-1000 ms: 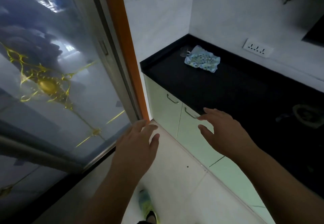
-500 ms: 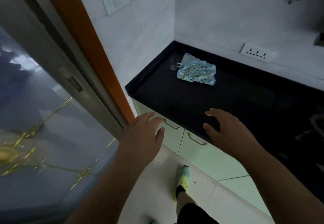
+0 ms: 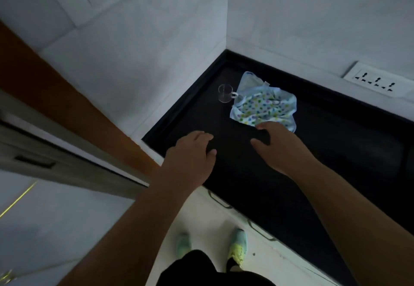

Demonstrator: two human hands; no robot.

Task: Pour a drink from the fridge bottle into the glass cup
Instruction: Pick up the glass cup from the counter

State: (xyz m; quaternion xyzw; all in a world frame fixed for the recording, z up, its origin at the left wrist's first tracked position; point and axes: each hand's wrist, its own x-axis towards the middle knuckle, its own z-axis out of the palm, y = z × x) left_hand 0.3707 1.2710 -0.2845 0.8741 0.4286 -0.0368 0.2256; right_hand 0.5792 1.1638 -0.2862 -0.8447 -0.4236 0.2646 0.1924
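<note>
Your 2 bare forearms reach forward; left hand [image 3: 190, 155] and right hand [image 3: 280, 147] both hover palm-down over the counter's [image 3: 336, 151] near left corner, fingers relaxed, holding nothing.

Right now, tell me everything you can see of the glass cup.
The glass cup is small, clear and cylindrical, with a loop handle on its right side. It stands upright on the black countertop near the back corner and looks empty. Its handle reaches the edge of the spotted cloth; whether they touch is unclear. No hand holds it.
</note>
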